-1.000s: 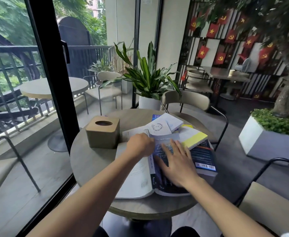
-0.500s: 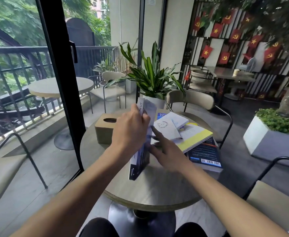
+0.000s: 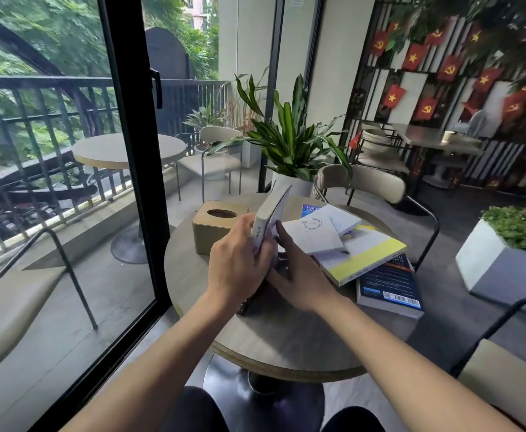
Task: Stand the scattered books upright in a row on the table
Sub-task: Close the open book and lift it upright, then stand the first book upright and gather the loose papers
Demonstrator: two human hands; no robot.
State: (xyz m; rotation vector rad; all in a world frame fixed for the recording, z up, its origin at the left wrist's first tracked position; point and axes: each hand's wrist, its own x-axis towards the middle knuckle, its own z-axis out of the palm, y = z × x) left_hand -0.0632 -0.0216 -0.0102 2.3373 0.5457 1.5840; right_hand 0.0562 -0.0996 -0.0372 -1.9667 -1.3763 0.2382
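Observation:
On the round grey table (image 3: pixel 286 338) I hold a white-and-dark book (image 3: pixel 271 210) on edge, tilted and leaning away from me. My left hand (image 3: pixel 240 263) grips its left cover. My right hand (image 3: pixel 299 275) presses flat against its right cover. To the right lies a loose pile of books: a small white book (image 3: pixel 311 235) on top, another white one (image 3: pixel 342 218) behind it, a white-and-yellow book (image 3: pixel 364 257) beneath, a dark blue book with a barcode (image 3: pixel 389 285) nearest the right edge, and a blue cover (image 3: pixel 310 210) peeking out at the back.
A tan tissue box (image 3: pixel 212 226) stands on the table just left of the held book. A potted plant (image 3: pixel 289 145) and a chair (image 3: pixel 361 182) stand behind the table. A glass door with a black frame (image 3: pixel 131 151) runs along the left.
The book lay flat under both hands a second ago. It has been raised onto its edge and swung more upright, with both hands clasping its covers.

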